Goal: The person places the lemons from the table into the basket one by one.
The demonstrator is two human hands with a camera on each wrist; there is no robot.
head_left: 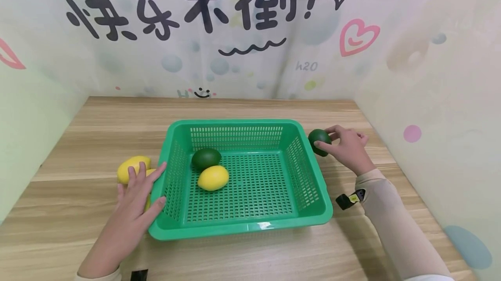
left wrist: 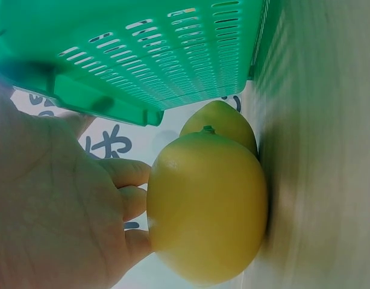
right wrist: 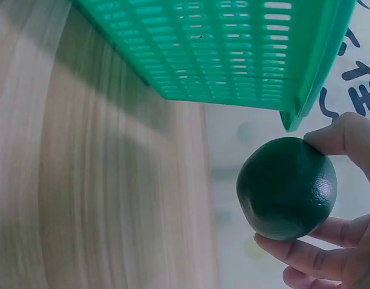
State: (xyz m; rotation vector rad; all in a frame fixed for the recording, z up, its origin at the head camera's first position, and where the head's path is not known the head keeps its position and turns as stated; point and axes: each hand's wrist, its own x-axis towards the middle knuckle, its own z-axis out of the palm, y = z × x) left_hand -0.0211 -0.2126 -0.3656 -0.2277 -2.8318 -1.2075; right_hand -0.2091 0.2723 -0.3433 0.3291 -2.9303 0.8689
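A green plastic basket (head_left: 240,230) holds a yellow lemon (head_left: 213,178) and a dark green fruit (head_left: 206,159), side by side at its left. Beyond the basket's right rim, my right hand (head_left: 346,146) pinches another smooth dark green fruit (right wrist: 287,188) between thumb and fingers, lifted off the table in the right wrist view. My left hand (head_left: 135,211) lies at the left rim with fingers extended over more lemons. Its fingertips meet the side of one lemon (left wrist: 207,208) in the left wrist view. A second lemon (left wrist: 221,123) stands behind that one, partly hidden.
The wooden table (head_left: 58,211) runs back to a printed curtain (head_left: 250,72) with lettering, and similar sheets close off both sides. A black strap piece (head_left: 351,199) hangs at the right wrist. Tall slotted basket walls stand between the two hands.
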